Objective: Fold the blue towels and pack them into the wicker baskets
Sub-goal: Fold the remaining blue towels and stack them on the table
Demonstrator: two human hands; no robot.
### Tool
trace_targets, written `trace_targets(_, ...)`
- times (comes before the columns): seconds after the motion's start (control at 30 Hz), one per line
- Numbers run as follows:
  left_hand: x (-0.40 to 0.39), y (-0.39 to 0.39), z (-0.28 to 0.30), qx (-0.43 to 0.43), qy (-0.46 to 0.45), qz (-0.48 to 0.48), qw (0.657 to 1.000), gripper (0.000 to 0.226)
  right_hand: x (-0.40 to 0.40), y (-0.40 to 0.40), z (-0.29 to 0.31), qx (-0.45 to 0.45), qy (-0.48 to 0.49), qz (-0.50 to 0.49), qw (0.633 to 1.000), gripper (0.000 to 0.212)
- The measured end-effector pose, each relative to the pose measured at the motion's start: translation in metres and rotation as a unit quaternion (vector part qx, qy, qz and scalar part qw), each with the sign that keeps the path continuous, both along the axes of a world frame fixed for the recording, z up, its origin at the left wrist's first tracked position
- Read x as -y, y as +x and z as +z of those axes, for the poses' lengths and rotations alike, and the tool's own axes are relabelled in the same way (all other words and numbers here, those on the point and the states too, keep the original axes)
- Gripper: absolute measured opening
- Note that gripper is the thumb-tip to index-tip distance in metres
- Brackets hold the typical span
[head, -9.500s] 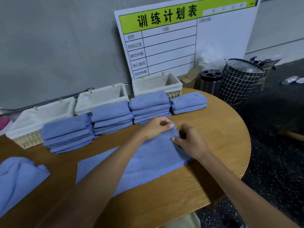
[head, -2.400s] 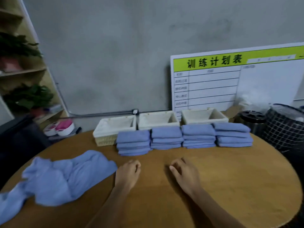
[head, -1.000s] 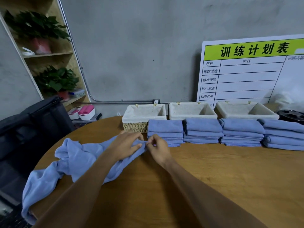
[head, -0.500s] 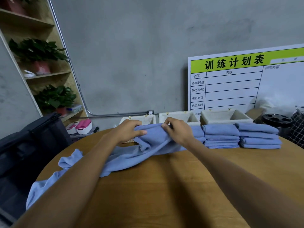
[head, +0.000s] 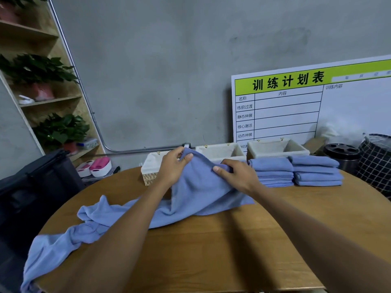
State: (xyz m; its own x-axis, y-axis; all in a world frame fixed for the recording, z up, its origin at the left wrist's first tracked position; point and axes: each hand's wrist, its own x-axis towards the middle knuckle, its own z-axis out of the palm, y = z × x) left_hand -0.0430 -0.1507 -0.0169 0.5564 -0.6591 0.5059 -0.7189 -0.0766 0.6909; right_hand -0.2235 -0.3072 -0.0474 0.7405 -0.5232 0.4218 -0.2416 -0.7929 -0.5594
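Presently both hands hold one blue towel up off the bench (head: 211, 250). The left hand (head: 172, 169) has its grip clamped on the towel's (head: 196, 193) top edge, thumb over the cloth; the right hand (head: 239, 176) pinches the same edge a little further right — the two grips set apart, probably to find a straight hem and spread the cloth before a first fold. The rest of the towel trails down and leftward across the wood, and more loose blue cloth (head: 63, 240) lies bunched near the bench's left rim, some of it hanging over.

Behind the hands stand three lined wicker baskets (head: 275, 148) in a row against the wall, and nothing shows inside those whose interiors are visible. Just in front of them sit stacks of folded towels (head: 315, 170) — staged close, seemingly so packing is a short reach. Folding looks well along; packing appears not yet begun.
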Motion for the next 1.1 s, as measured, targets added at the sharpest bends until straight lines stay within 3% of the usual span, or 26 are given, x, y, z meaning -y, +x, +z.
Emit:
trace_targets(0.13,0.013,-0.017,-0.004,-0.001,0.007,-0.048,0.999,0.01,-0.009,0.008,-0.004,0.098,0.149,0.105,0.978,0.022)
trace_targets(0.23,0.022,-0.03,-0.011,-0.02,0.004,-0.081,0.997,0.013,-0.016,0.015,-0.004,0.15,0.187,0.132,0.962,0.017)
trace_targets(0.4,0.027,-0.032,-0.041,-0.076,0.008,-0.085,0.993,0.027,-0.009,0.022,-0.014,0.193,0.234,0.075,0.95,0.023)
trace_targets(0.5,0.015,-0.027,-0.072,-0.052,0.061,-0.073,0.994,0.046,0.008,0.012,-0.013,0.228,0.277,0.008,0.933,0.022)
trace_targets(0.6,-0.003,-0.022,-0.095,-0.036,0.108,-0.062,0.992,0.046,0.035,-0.003,-0.02,0.222,0.273,-0.044,0.935,0.024)
trace_targets(0.73,-0.015,-0.01,-0.105,0.05,0.164,-0.031,0.985,0.043,0.062,-0.019,-0.034,0.197,0.253,-0.12,0.939,0.026)
trace_targets(0.83,-0.013,-0.003,-0.091,0.106,0.185,-0.01,0.977,0.037,0.066,-0.022,-0.04,0.137,0.188,-0.16,0.959,0.023)
trace_targets(0.9,-0.006,-0.004,-0.073,0.127,0.172,-0.021,0.977,0.036,0.058,-0.02,-0.037,0.117,0.096,-0.17,0.974,0.009)
trace_targets(0.97,0.005,-0.01,-0.054,0.139,0.168,-0.04,0.975,0.034,0.038,-0.012,-0.031,0.096,-0.011,-0.098,0.991,0.022)
trace_targets(1.03,0.016,-0.018,-0.037,0.139,0.15,-0.063,0.977,0.03,0.014,0.001,-0.025,0.071,0.016,0.045,0.996,0.031)
trace_targets(1.1,0.021,-0.026,-0.026,0.111,0.118,-0.081,0.983,0.023,-0.007,0.013,-0.024,0.044,0.057,0.133,0.989,0.026)
